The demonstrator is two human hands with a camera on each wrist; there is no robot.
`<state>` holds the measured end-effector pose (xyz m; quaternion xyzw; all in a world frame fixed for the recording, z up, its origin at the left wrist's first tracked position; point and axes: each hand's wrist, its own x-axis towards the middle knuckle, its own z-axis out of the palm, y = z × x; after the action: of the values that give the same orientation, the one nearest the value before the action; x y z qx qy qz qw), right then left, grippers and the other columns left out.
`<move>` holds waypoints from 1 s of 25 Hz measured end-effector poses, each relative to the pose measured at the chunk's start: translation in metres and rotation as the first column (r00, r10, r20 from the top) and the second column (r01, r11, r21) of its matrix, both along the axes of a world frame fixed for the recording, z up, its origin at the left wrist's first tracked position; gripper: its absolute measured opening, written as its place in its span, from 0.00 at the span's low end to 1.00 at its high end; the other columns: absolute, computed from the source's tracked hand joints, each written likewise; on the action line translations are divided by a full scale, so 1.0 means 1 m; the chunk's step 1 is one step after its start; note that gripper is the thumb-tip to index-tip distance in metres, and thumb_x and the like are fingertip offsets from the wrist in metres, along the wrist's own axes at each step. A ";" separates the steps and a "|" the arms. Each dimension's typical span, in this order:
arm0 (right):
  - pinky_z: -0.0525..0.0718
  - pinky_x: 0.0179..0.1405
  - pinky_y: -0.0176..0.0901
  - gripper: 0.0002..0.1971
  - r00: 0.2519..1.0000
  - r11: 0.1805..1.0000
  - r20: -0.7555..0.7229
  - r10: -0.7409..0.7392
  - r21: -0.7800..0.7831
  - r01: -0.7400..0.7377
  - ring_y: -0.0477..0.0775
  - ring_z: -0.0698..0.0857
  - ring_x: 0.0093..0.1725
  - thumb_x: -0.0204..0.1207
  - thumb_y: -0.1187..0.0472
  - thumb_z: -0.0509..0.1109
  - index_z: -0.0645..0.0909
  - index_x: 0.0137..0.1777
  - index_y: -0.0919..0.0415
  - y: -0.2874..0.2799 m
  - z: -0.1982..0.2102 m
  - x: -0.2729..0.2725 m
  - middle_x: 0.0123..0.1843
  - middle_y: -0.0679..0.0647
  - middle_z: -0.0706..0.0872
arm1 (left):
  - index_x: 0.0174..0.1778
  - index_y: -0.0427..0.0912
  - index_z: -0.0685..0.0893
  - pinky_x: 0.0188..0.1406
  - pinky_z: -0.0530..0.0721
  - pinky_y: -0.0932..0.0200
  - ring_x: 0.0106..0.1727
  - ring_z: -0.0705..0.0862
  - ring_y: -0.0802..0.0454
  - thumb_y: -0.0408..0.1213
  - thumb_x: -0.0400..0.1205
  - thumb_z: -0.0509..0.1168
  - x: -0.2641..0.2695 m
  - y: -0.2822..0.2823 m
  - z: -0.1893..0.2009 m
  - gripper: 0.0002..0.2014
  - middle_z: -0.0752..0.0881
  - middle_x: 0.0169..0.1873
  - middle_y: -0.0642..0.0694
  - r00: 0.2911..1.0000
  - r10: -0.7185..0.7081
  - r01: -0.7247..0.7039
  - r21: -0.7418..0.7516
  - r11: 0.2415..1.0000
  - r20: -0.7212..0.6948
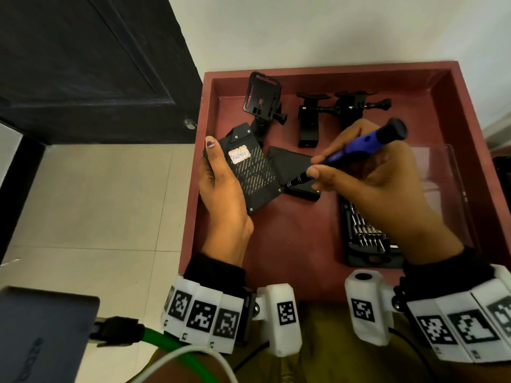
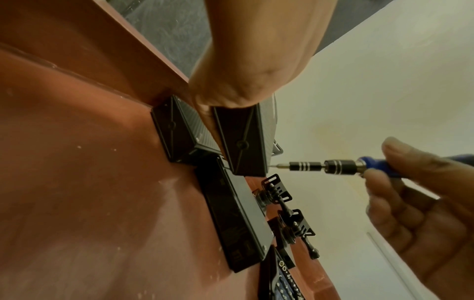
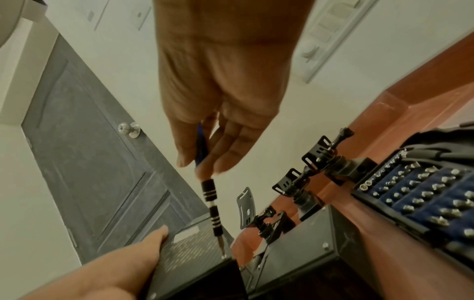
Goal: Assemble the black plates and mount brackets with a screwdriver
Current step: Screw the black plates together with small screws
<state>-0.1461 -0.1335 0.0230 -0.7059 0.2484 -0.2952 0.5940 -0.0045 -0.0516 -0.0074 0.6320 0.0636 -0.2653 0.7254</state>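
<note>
A black plate [image 1: 253, 172] with a slotted face and a small white label is held tilted over the near-left part of a red-brown tray [image 1: 304, 244]. The left hand [image 1: 224, 194] grips it along its left edge: the thumb lies straight up that edge, and the other fingers wrap behind it, seen from the left wrist view as curled knuckles pressed on the plate's back.

The right hand [image 1: 378, 183] holds a blue-handled screwdriver [image 1: 356, 152] in a pen-like pinch, thumb and forefinger closed on the blue grip just above the black ringed collar, the remaining fingers loosely bent beneath. The handle's black cap points far and right. The tip sits at a screw in the plate's near-right corner; from the right wrist view it appears to touch the screw head, though the contact is too small to be sure.

A second black plate [image 1: 297, 172] lies flat on the tray just right of the held one, under the screwdriver shaft. Farther back stand three black mount brackets [image 1: 307, 117], one at the left and two joined by thumbscrews toward the right. Near the right side, an open bit case [image 1: 365, 236] with rows of metal bits lies partly under the right wrist.
</note>
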 end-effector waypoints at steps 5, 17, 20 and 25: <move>0.76 0.25 0.40 0.23 0.934 0.922 -0.102 -0.342 -0.227 0.313 0.51 0.76 0.21 0.67 0.45 0.78 0.70 0.28 0.57 0.010 -0.008 0.007 0.22 0.57 0.79 | 0.60 0.45 0.82 0.45 0.91 0.54 0.42 0.90 0.56 0.54 0.86 0.56 -0.001 -0.001 0.000 0.19 0.90 0.43 0.51 1.000 -0.007 0.007 -0.013 1.000 0.010; 0.81 0.41 0.35 0.17 0.996 0.999 0.083 0.027 0.022 -0.029 0.47 0.83 0.43 0.72 0.71 0.67 0.70 0.57 0.58 0.005 -0.008 0.006 0.55 0.64 0.81 | 0.66 0.43 0.81 0.47 0.90 0.53 0.49 0.90 0.51 0.55 0.85 0.56 -0.001 0.000 0.000 0.23 0.90 0.50 0.47 1.000 0.000 0.000 -0.008 1.000 -0.011; 0.85 0.38 0.39 0.12 0.996 0.997 0.062 0.058 0.047 -0.061 0.52 0.88 0.36 0.74 0.71 0.70 0.73 0.51 0.58 0.003 -0.004 0.002 0.46 0.59 0.85 | 0.58 0.46 0.83 0.45 0.91 0.53 0.43 0.90 0.56 0.55 0.85 0.56 0.000 0.001 0.000 0.19 0.90 0.43 0.51 1.000 -0.007 0.007 -0.003 1.000 -0.009; 0.78 0.27 0.38 0.23 0.953 0.938 -0.123 -0.276 -0.250 0.239 0.54 0.78 0.27 0.66 0.47 0.79 0.71 0.35 0.63 0.004 -0.008 0.003 0.28 0.60 0.77 | 0.48 0.52 0.83 0.44 0.91 0.52 0.43 0.90 0.54 0.55 0.85 0.56 0.000 0.002 0.001 0.14 0.90 0.41 0.51 1.000 -0.012 0.012 -0.008 1.000 -0.014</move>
<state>-0.1432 -0.1292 0.0155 -0.7526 0.3483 -0.3416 0.4423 -0.0045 -0.0499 -0.0065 0.6277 0.0641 -0.2742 0.7258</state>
